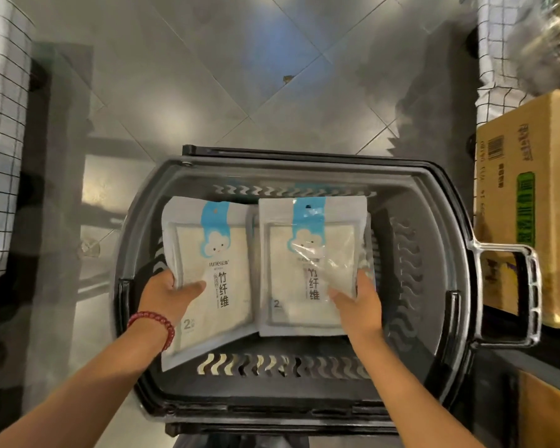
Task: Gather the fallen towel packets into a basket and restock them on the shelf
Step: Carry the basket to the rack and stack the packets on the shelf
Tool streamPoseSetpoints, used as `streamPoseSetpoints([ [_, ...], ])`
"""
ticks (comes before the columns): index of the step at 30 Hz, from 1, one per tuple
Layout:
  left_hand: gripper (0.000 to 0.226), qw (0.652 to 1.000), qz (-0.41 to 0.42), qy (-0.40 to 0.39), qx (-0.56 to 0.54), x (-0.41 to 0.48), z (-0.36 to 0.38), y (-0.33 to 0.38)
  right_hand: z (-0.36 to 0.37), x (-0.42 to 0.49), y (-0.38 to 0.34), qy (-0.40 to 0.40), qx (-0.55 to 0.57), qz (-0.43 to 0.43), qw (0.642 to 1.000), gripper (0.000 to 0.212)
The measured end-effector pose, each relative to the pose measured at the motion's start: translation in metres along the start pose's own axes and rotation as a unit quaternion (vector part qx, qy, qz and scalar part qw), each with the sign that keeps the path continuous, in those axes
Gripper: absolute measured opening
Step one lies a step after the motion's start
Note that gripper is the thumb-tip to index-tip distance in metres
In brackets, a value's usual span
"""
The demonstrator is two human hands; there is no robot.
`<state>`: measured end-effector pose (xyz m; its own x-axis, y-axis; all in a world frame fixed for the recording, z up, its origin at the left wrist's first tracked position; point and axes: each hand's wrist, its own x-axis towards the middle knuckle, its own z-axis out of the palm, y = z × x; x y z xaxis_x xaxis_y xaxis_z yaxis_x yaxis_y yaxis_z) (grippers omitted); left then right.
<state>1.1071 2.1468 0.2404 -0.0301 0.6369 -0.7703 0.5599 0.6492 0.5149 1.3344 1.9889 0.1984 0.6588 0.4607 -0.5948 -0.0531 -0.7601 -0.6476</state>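
A dark plastic shopping basket (446, 286) stands on the tiled floor below me. Two white towel packets with a blue cloud figure are over its inside, side by side. My left hand (168, 295), with a red bead bracelet on the wrist, grips the left towel packet (214, 263) by its left edge. My right hand (359, 302) grips the right towel packet (311, 253) near its lower right corner. Whether the packets touch the basket's bottom I cannot tell.
A cardboard box (530, 195) sits on a low ledge at the right, close to the basket's side handle (527, 295). Grid-patterned covers hang at the far left (0, 156) and the upper right (495, 59). Grey floor tiles (223, 76) stretch ahead.
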Motion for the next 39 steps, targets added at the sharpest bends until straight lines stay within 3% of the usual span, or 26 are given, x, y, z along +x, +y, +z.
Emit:
streamPoseSetpoints([
  [3,0.011,1.000,-0.002,-0.015,-0.018,-0.004,0.001,0.008,0.005,-0.012,-0.021,-0.093,0.113,0.004,0.989,0.044],
  [5,0.009,0.999,-0.012,-0.027,-0.043,-0.007,0.002,0.013,0.016,-0.019,-0.034,-0.148,0.131,0.018,0.980,0.044],
  [10,0.041,0.992,-0.061,-0.037,-0.101,-0.005,0.007,0.018,0.049,-0.026,-0.052,-0.252,0.136,0.086,0.954,0.038],
  [12,0.041,0.991,-0.064,-0.030,-0.112,-0.001,0.009,0.018,0.054,-0.020,-0.047,-0.259,0.128,0.102,0.952,0.034],
  [14,0.032,0.994,-0.050,-0.015,-0.100,0.004,0.011,0.018,0.048,-0.007,-0.039,-0.193,0.063,0.079,0.976,0.029],
  [16,0.024,0.996,-0.033,0.001,-0.088,0.008,0.014,0.018,0.035,0.011,-0.022,-0.050,-0.045,0.062,0.996,0.040],
  [18,0.021,0.998,-0.018,0.009,-0.066,0.014,0.016,0.017,0.018,0.028,-0.004,0.063,-0.167,0.089,0.980,0.058],
  [20,0.022,0.999,-0.012,0.011,-0.038,0.019,0.017,0.016,0.004,0.043,0.014,0.064,-0.236,0.162,0.956,0.085],
  [22,0.022,1.000,-0.006,0.005,-0.003,0.025,0.018,0.012,-0.003,0.051,0.028,0.014,-0.265,0.198,0.944,0.099],
  [25,0.021,1.000,0.008,0.000,0.021,0.029,0.019,0.008,-0.001,0.051,0.039,-0.003,-0.300,0.182,0.936,0.097],
  [29,0.019,1.000,0.008,0.006,0.006,0.032,0.018,0.005,0.015,0.040,0.038,0.071,-0.367,0.145,0.916,0.091],
  [32,0.020,1.000,-0.001,0.005,0.010,0.033,0.018,0.005,0.021,0.035,0.034,0.109,-0.356,0.139,0.918,0.068],
  [35,0.020,1.000,-0.004,0.002,0.012,0.032,0.019,0.006,0.014,0.034,0.031,0.095,-0.245,0.150,0.953,0.038],
  [39,0.020,1.000,-0.016,0.002,0.016,0.027,0.019,0.011,-0.005,0.022,0.026,0.078,-0.096,0.101,0.987,0.048],
])
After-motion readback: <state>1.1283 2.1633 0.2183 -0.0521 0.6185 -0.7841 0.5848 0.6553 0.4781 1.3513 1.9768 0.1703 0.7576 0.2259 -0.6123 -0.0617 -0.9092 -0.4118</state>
